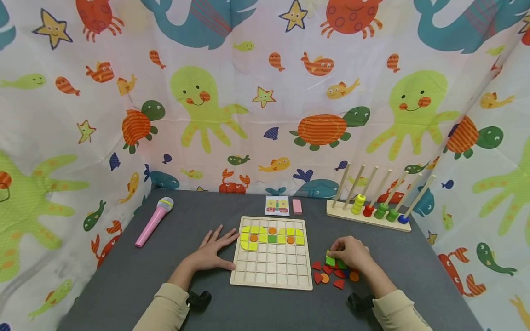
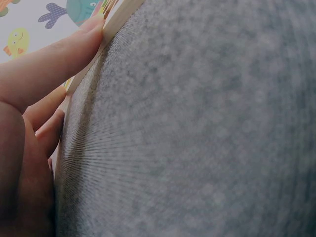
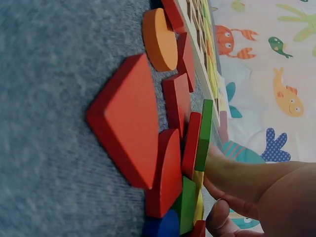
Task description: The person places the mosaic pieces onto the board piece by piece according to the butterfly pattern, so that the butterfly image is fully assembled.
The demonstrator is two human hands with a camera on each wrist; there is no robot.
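Note:
A wooden grid board (image 1: 271, 266) lies in the middle, its upper rows partly filled with yellow pieces (image 1: 250, 246), orange discs (image 1: 272, 231) and a green square (image 1: 272, 239). My left hand (image 1: 209, 253) is spread along its left side, thumb touching the edge near the lower corner; the left wrist view shows that thumb (image 2: 74, 54) against the wooden rim. Right of the board, my right hand (image 1: 352, 253) pinches a green square block (image 3: 204, 136) at the top of a loose heap. Red pieces (image 3: 128, 118), an orange disc (image 3: 160, 39) and a blue piece (image 3: 163, 224) lie around it.
Behind the board are a small picture card (image 1: 277, 205) and a pink block (image 1: 296, 206). A wooden peg stand (image 1: 368, 218) with coloured beads stands at the back right. A pink toy microphone (image 1: 154, 223) lies at the left. Printed fabric (image 1: 256, 128) hangs around the table.

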